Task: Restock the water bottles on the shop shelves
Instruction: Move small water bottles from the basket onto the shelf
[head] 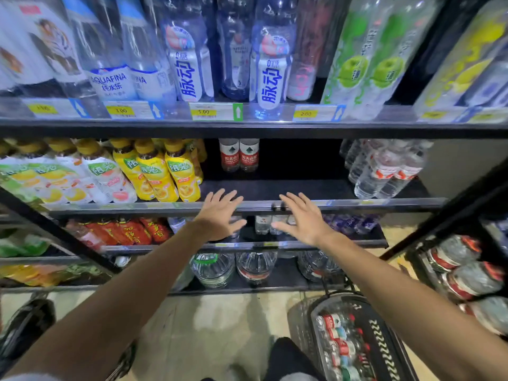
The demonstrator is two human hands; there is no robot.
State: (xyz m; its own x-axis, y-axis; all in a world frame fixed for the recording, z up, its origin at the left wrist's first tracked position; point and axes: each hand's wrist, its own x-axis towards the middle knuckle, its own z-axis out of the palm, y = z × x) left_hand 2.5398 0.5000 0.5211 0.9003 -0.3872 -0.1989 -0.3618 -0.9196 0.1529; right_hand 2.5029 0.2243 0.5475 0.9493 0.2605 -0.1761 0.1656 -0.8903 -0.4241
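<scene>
Left hand [220, 215] and right hand [302, 220] held flat, fingers spread, nothing grasped, over middle shelf [302, 189] front edge. Two red-labelled water bottles [239, 155] stood at back; bare gap seen around. Basket [354, 339] of bottles on floor, lower right.

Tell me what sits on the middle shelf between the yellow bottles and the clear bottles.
Head view: two red-label water bottles at the back; otherwise bare shelf.
</scene>
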